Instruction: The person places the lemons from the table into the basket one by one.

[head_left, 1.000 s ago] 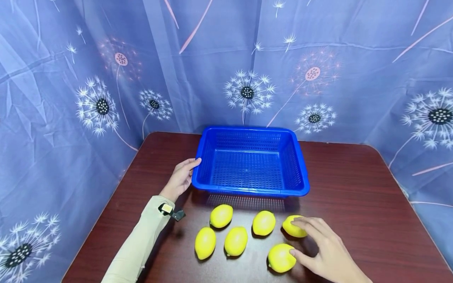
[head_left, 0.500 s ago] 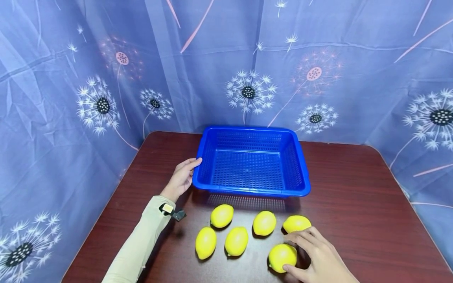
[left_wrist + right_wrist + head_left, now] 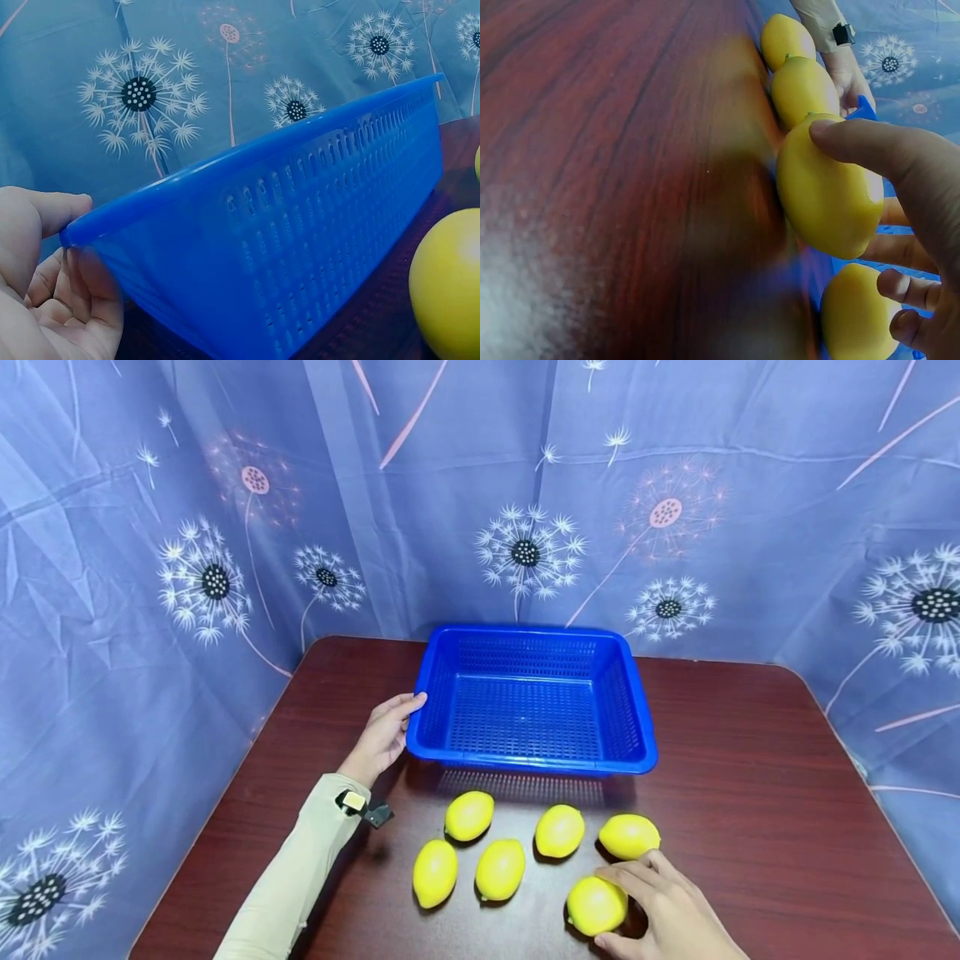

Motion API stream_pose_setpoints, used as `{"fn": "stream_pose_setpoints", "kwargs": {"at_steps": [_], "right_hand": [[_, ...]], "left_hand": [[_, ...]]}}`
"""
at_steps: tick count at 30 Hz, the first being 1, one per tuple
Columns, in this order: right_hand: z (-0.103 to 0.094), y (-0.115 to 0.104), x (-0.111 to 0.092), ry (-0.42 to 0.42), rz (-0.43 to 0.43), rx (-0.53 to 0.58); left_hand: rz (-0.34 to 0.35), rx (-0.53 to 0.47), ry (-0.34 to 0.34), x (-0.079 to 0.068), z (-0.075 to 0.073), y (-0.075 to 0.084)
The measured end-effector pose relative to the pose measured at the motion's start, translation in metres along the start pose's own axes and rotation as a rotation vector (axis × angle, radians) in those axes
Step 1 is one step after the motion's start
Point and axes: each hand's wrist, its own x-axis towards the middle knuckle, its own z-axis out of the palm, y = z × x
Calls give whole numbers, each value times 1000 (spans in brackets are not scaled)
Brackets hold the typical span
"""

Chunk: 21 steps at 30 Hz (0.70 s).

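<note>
At the left end of a blue plastic basket [image 3: 525, 764], my left hand [image 3: 384, 737] grips the rim, thumb on top and fingers beneath, as the left wrist view shows. The basket holds nothing. My right hand [image 3: 667, 906] has thumb and fingers around the nearest right lemon [image 3: 596, 906], which rests on the table. In the right wrist view the thumb [image 3: 859, 142] lies against this lemon, with fingers on its far side. Just behind it sits another lemon [image 3: 628, 837], close to the knuckles.
More lemons lie in front of the basket: a middle one [image 3: 558, 832], one below centre [image 3: 500, 870], one at the left front [image 3: 435, 873] and one behind that [image 3: 469, 816]. The dark red wooden table [image 3: 735, 760] ends at a blue dandelion-print curtain [image 3: 420, 527].
My right hand has come from between the two right-hand lemons down to the nearer one and closed its fingers and thumb around it. The left hand and basket stay in place.
</note>
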Motion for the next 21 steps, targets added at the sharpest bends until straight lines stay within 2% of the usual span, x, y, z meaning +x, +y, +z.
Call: {"fn": "stream_pose_setpoints", "kwargs": {"at_steps": [13,21], "right_hand": [[3,-2,0,93,-21,39],[-13,-3,8,84,-6,89]], "left_hand": [[2,31,-4,0,0,0],[2,25,-3,1,-1,0]]}}
